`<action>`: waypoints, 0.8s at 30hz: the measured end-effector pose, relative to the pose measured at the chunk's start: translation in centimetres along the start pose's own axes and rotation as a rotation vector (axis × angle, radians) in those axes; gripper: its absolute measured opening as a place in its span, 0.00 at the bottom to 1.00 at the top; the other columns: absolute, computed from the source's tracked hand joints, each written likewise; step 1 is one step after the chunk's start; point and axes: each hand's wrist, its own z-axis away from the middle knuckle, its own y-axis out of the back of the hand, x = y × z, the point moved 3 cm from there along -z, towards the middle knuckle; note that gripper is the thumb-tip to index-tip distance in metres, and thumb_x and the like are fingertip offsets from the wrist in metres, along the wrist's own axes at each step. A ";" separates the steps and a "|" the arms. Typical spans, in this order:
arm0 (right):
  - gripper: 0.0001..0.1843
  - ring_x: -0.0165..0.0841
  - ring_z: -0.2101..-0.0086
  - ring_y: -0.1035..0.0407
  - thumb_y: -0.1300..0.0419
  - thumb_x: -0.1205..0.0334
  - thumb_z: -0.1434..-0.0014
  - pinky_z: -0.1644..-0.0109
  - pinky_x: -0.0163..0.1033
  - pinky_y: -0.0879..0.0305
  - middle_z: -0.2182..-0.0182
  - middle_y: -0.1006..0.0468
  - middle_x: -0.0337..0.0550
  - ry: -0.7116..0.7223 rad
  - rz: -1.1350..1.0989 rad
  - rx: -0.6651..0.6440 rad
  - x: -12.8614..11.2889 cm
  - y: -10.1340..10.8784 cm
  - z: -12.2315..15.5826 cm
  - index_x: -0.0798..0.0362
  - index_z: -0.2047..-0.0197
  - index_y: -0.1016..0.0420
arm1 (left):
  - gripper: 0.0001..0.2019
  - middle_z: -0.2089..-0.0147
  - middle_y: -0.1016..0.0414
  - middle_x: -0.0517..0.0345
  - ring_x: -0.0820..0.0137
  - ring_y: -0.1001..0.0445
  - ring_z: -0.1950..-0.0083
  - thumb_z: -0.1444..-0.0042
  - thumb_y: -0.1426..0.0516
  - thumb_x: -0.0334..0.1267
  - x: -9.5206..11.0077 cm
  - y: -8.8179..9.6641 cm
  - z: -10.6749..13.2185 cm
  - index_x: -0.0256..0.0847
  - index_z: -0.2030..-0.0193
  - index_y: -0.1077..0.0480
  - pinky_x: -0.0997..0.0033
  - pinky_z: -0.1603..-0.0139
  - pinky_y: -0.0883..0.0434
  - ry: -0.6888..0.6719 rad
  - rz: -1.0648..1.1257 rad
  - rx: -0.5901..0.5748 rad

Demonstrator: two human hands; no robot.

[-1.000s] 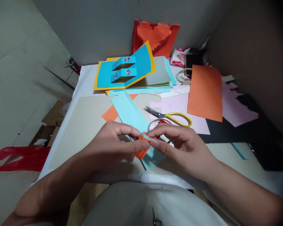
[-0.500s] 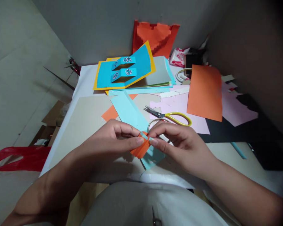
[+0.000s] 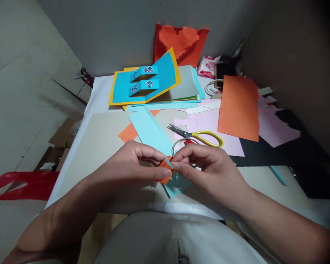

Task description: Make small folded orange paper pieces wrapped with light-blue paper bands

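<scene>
My left hand and my right hand meet over the near edge of the table, both pinching a small folded piece of orange and light blue paper between thumb and fingers. Under it lies a long light blue paper strip on a grey card sheet. Yellow-handled scissors lie just beyond my right hand, blades pointing left.
A blue and yellow pop-up card rests on a paper stack at the back. An orange stepped card leans on the wall. An orange sheet, pink sheets and black paper cover the right. A red bag lies on the floor, left.
The folded paper piece has been pressed smaller between my fingertips. Both hands stay nearly in place, fingers drawn slightly closer together.
</scene>
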 end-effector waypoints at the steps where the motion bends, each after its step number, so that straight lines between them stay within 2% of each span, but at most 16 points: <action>1: 0.05 0.28 0.76 0.35 0.34 0.63 0.44 0.73 0.34 0.37 0.78 0.25 0.38 -0.024 -0.034 -0.006 0.1 -0.1 0.0 0.53 0.71 0.23 | 0.07 0.67 0.17 0.60 0.73 0.22 0.64 0.50 0.32 0.41 0.0 0.0 0.0 0.44 0.65 0.18 0.80 0.65 0.29 -0.004 -0.011 0.013; 7: 0.07 0.27 0.79 0.30 0.30 0.62 0.48 0.74 0.32 0.32 0.80 0.21 0.40 -0.147 -0.230 -0.021 0.5 -0.3 0.0 0.54 0.73 0.20 | 0.10 0.67 0.17 0.57 0.69 0.21 0.64 0.52 0.31 0.41 -0.2 0.1 -0.1 0.42 0.63 0.18 0.75 0.65 0.28 0.014 0.014 0.041; 12: 0.11 0.25 0.79 0.28 0.26 0.58 0.53 0.74 0.30 0.29 0.80 0.20 0.40 -0.242 -0.366 -0.040 0.6 -0.4 0.0 0.56 0.74 0.19 | 0.11 0.69 0.17 0.58 0.70 0.23 0.68 0.55 0.30 0.41 -0.2 0.1 -0.1 0.41 0.64 0.18 0.75 0.68 0.29 0.029 0.009 0.049; 18: 0.11 0.25 0.79 0.26 0.24 0.58 0.55 0.73 0.28 0.28 0.80 0.19 0.39 -0.255 -0.458 -0.072 0.8 -0.5 0.0 0.55 0.73 0.18 | 0.08 0.71 0.18 0.59 0.70 0.23 0.68 0.54 0.30 0.40 -0.1 0.0 0.0 0.42 0.66 0.18 0.75 0.65 0.28 0.016 0.050 0.041; 21: 0.10 0.26 0.77 0.25 0.24 0.59 0.56 0.71 0.29 0.27 0.80 0.19 0.39 -0.250 -0.459 -0.075 0.8 -0.5 -0.1 0.55 0.74 0.18 | 0.07 0.69 0.17 0.58 0.69 0.22 0.64 0.52 0.31 0.41 -0.3 0.1 0.0 0.43 0.66 0.18 0.73 0.62 0.28 -0.010 0.052 0.029; 24: 0.08 0.25 0.77 0.25 0.25 0.62 0.54 0.71 0.28 0.27 0.80 0.19 0.39 -0.231 -0.453 -0.074 0.8 -0.5 -0.1 0.55 0.74 0.19 | 0.08 0.69 0.18 0.58 0.69 0.22 0.65 0.52 0.31 0.40 -0.5 0.1 -0.1 0.43 0.65 0.18 0.74 0.63 0.28 -0.018 0.044 0.031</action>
